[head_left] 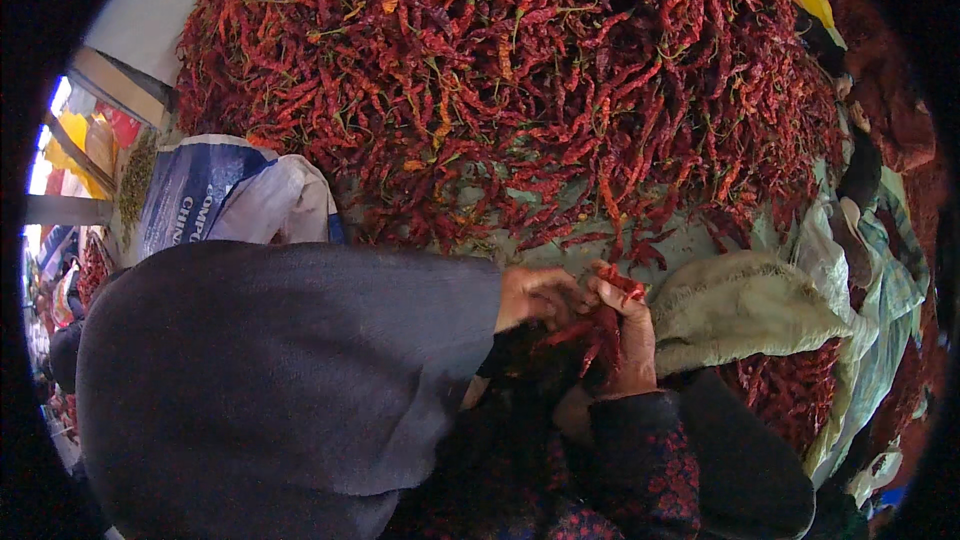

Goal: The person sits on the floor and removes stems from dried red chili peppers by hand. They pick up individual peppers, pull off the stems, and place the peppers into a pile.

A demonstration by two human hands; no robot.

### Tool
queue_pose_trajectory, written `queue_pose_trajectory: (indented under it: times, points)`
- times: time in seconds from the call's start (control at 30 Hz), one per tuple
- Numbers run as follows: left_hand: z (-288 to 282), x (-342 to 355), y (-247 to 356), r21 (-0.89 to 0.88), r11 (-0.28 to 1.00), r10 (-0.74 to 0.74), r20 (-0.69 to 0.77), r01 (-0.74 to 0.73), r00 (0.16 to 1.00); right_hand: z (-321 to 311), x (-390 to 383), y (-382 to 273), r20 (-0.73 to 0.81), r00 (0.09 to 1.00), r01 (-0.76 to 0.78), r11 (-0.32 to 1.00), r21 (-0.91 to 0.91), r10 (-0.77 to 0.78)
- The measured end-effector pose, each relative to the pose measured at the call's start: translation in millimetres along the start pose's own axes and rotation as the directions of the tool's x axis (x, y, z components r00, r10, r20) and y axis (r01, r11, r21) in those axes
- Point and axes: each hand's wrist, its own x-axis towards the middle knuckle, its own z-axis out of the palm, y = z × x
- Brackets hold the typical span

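In front of me, my right hand (630, 335) is closed around several dried red chillies (603, 340). One chilli pokes out above the thumb, and others hang down below the fingers. Close against it on the left is my left hand (545, 297), its curled fingers blurred by motion beside the bunch. Whether those fingers pinch a stem or chilli cannot be made out. A dark grey cloth (270, 370) covers my left arm as far as the wrist. Just beyond both hands rises a large heap of dried red chillies (520, 80), with loose ones along its near edge.
A blue and white woven sack (200, 190) stands at the left of the heap. On the right, an olive-coloured sack (750, 310) lies near my right hand, with more chillies (790, 390) in a bag below it. Pale plastic sacking (880, 300) hangs farther right.
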Motion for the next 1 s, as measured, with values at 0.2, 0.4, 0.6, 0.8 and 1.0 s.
queue_pose_trajectory:
  times: [0.2, 0.4, 0.6, 0.8, 1.0]
  points:
    - [-4, 13, -14, 0.627, 0.754, 0.259, -0.009, -0.197, 0.966, -17, 12, -5, -0.035, 0.985, 0.163, 0.976, -0.146, -0.17]
    - [-48, 24, -4, 0.76, 0.637, 0.229, -0.345, 0.128, 0.91, -9, 15, 5, -0.131, 0.987, 0.054, 0.961, -0.272, -0.093]
    - [-66, 44, -26, 0.931, 0.347, 0.454, -0.273, 0.114, 0.848, -7, 19, 13, -0.073, 0.997, -0.03, 0.995, -0.098, 0.023]
    - [-66, 55, -38, 0.971, 0.185, 0.486, -0.224, 0.151, 0.845, -5, 19, 17, -0.096, 0.993, -0.083, 0.992, -0.097, 0.074]
    - [-83, 45, -13, 0.764, 0.621, 0.381, -0.492, 0.178, 0.783, 0, 19, 16, -0.007, 0.996, -0.093, 0.994, -0.054, 0.093]
